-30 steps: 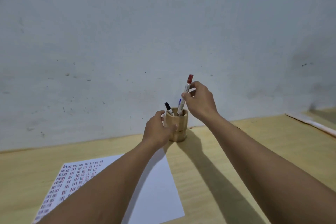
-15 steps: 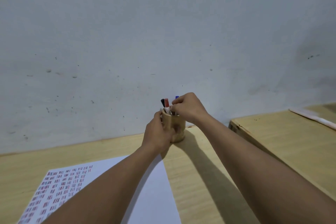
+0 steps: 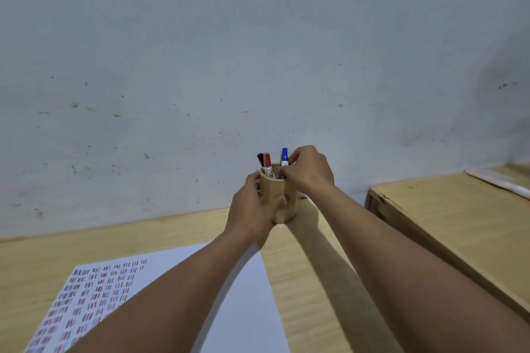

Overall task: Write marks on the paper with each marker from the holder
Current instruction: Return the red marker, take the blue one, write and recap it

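Observation:
A round wooden holder [image 3: 282,196] stands on the desk near the wall. My left hand [image 3: 256,209] is wrapped around its left side. Three markers stick up from it: a black-capped marker [image 3: 260,159], a red-capped marker [image 3: 267,162] and a blue-capped marker [image 3: 284,156]. My right hand [image 3: 308,170] hovers over the holder's right rim with fingertips pinched on the blue marker's barrel. A white paper [image 3: 238,295] lies on the desk in front of the holder, its left part filled with rows of small red and dark marks; my left forearm crosses it.
The light wooden desk [image 3: 309,266] ends at a grey wall [image 3: 258,51]. A second wooden tabletop [image 3: 447,215] sits to the right across a narrow gap, with a white strip [image 3: 499,180] lying along its far edge.
My right hand lowered the red marker into the holder, let it go, and shifted right onto the blue marker. My left hand stayed on the holder. The view drifted a little.

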Motion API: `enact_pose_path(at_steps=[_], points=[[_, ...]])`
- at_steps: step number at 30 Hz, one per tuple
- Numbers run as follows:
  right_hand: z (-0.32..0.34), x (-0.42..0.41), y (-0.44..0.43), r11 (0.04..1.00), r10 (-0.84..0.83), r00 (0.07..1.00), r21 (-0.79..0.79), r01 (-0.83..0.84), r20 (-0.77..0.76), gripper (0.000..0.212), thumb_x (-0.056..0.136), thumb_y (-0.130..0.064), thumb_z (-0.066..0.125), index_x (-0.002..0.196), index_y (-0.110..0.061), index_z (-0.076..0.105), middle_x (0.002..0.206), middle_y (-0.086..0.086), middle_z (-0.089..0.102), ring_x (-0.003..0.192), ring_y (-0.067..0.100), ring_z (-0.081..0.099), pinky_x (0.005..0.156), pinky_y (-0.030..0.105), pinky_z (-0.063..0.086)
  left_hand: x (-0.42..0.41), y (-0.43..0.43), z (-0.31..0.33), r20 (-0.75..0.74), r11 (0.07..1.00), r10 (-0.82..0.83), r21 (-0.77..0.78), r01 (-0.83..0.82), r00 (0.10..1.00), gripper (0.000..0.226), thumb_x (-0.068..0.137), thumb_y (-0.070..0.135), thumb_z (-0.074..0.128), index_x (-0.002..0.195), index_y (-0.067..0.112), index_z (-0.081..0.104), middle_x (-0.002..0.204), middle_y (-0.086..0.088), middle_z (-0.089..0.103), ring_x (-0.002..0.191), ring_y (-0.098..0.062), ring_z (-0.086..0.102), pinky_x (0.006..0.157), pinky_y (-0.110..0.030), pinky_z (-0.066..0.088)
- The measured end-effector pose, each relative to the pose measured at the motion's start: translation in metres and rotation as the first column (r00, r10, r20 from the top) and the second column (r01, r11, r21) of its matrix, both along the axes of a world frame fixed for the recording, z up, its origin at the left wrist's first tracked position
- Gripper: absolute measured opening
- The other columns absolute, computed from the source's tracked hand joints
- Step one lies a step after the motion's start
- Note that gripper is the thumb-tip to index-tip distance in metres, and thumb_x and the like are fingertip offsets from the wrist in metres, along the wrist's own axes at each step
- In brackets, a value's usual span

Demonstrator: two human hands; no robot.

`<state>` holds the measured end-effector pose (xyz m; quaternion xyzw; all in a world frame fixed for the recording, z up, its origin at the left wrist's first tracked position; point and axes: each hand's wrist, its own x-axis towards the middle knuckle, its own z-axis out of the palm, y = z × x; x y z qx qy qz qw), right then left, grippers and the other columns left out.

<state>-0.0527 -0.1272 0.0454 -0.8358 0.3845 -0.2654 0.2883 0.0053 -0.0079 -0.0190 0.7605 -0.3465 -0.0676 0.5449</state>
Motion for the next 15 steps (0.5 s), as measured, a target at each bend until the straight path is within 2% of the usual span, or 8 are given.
enact_pose_path(at_steps=[6,8,10,12,13,15], points=[[0.006,-0.010,0.002,0.999,0.002,0.990,0.044,-0.008,0.143,0.010,0.084,-0.014,0.071,0.089,-0.005,0.073,0.081,0.004,0.071,0.085,0.028,0.070,0.077,0.042,0.058,-0.004,0.002,0.002,-0.005,1.000,-0.001,0.012,0.001,1.000,0.071,0.075,0.036,0.084,0.135,0.022,0.049,0.125,0.004,0.065,0.111,-0.017,0.063,0.094,-0.039,0.055],[0.013,-0.018,0.004,0.998,0.009,0.982,0.059,-0.021,0.189,0.011,0.086,-0.012,0.070,0.092,-0.003,0.072,0.082,0.006,0.070,0.083,0.028,0.069,0.072,0.037,0.055,-0.008,0.004,0.004,-0.028,1.000,-0.001,0.017,0.001,1.000,0.070,0.077,0.036,0.083,0.136,0.021,0.048,0.128,0.002,0.064,0.113,-0.019,0.063,0.094,-0.039,0.055],[0.021,-0.026,0.009,0.997,0.026,0.972,0.060,-0.041,0.234,0.013,0.089,-0.012,0.069,0.096,-0.001,0.070,0.079,0.005,0.067,0.073,0.020,0.064,0.061,0.029,0.047,-0.010,0.008,0.005,-0.055,1.000,0.006,0.020,-0.005,0.998,0.069,0.079,0.034,0.081,0.137,0.020,0.048,0.132,0.000,0.063,0.114,-0.020,0.062,0.091,-0.034,0.055],[0.031,-0.032,0.014,0.996,0.047,0.959,0.054,-0.064,0.280,0.011,0.091,-0.014,0.068,0.100,-0.007,0.067,0.077,0.000,0.065,0.066,0.011,0.058,0.056,0.025,0.042,-0.013,0.013,0.009,-0.064,0.999,0.015,0.031,-0.013,0.998,0.071,0.081,0.032,0.080,0.141,0.018,0.045,0.135,-0.003,0.061,0.117,-0.022,0.061,0.081,-0.026,0.051],[0.036,-0.034,0.018,0.996,0.055,0.951,0.047,-0.072,0.303,0.012,0.092,-0.015,0.067,0.103,-0.011,0.065,0.081,-0.001,0.066,0.067,0.010,0.058,0.056,0.025,0.042,-0.013,0.016,0.011,-0.057,0.999,0.023,0.043,-0.020,0.998,0.074,0.082,0.033,0.079,0.144,0.017,0.043,0.137,-0.005,0.059,0.120,-0.024,0.059,0.081,-0.025,0.049],[0.047,-0.036,0.025,0.996,0.075,0.937,0.025,-0.089,0.340,0.015,0.093,-0.019,0.066,0.106,-0.015,0.062,0.092,-0.001,0.068,0.075,0.012,0.061,0.061,0.026,0.045,-0.014,0.024,0.019,-0.034,0.997,0.050,0.060,-0.048,0.998,0.080,0.082,0.036,0.079,0.148,0.016,0.038,0.141,-0.008,0.055,0.126,-0.027,0.056,0.094,-0.033,0.049]])
